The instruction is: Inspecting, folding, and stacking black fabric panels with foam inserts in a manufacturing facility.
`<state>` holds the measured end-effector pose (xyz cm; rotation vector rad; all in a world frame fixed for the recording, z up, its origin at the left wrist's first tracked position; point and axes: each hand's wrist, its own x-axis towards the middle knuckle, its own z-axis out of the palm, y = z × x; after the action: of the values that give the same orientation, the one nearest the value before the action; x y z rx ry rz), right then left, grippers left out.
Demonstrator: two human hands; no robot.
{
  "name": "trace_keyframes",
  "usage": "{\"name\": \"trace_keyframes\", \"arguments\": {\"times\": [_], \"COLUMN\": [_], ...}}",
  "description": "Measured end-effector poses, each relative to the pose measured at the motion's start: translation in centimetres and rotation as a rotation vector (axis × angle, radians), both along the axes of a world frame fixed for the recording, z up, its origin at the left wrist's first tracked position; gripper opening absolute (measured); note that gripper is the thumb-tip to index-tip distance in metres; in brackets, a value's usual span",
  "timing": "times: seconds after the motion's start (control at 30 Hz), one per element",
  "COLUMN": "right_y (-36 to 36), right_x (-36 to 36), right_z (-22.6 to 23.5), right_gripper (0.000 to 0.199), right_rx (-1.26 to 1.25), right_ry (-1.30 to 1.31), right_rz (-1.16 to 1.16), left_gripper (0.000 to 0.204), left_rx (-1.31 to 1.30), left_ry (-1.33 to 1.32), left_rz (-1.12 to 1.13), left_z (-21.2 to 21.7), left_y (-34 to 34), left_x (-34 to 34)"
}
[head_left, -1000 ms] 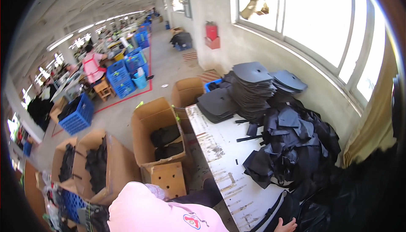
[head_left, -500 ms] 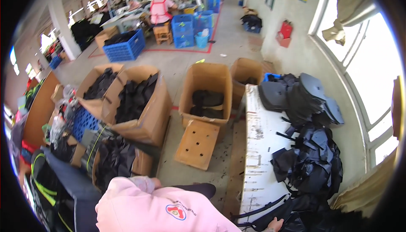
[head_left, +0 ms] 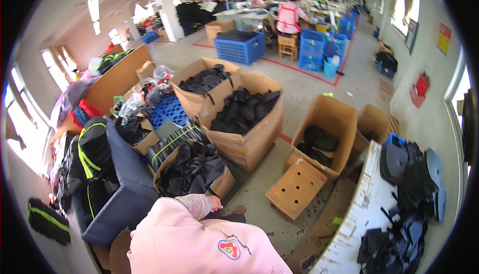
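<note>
My left hand (head_left: 214, 203) hangs at the end of a patterned sleeve (head_left: 193, 205), just in front of my lap. It is beside a low cardboard box (head_left: 225, 183) heaped with black fabric pieces (head_left: 192, 169). The hand is small in the picture, and its curl is too unclear to tell what, if anything, it holds. My right hand is out of sight. On the white worktable (head_left: 344, 224) at the right lie loose black pieces (head_left: 394, 244) and stacks of dark rounded panels (head_left: 424, 179).
Two larger cartons of black pieces (head_left: 244, 109) stand ahead. Right of them is an open carton (head_left: 327, 119), with a holed wooden stool (head_left: 295, 189) before it. A blue-grey padded panel (head_left: 122, 189) is on the left. A co-worker (head_left: 290, 17) sits far off near blue crates (head_left: 312, 49).
The view has swung left, so everything sits further right. My right hand, earlier at a black strapped piece on the worktable, has left the picture. My left hand now shows more clearly.
</note>
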<state>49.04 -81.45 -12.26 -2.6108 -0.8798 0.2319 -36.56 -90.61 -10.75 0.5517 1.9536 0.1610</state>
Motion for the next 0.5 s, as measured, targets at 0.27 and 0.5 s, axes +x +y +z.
{"name": "trace_keyframes", "arguments": {"times": [0.27,0.5], "right_y": [3.4,10.4], "right_x": [-6.9,-25.1], "right_z": [7.2,19.6], "right_gripper": [0.039,0.045], "right_rx": [0.827,0.176], "right_ry": [0.106,-0.163], "right_rz": [0.535,0.103], "left_gripper": [0.033,0.03], "left_rx": [0.031,-0.014], "left_ry": [0.009,-0.163], "left_rz": [0.173,0.198], "left_z": [-2.9,-7.0], "left_y": [-3.8,-1.2], "left_x": [-7.3,-13.8]}}
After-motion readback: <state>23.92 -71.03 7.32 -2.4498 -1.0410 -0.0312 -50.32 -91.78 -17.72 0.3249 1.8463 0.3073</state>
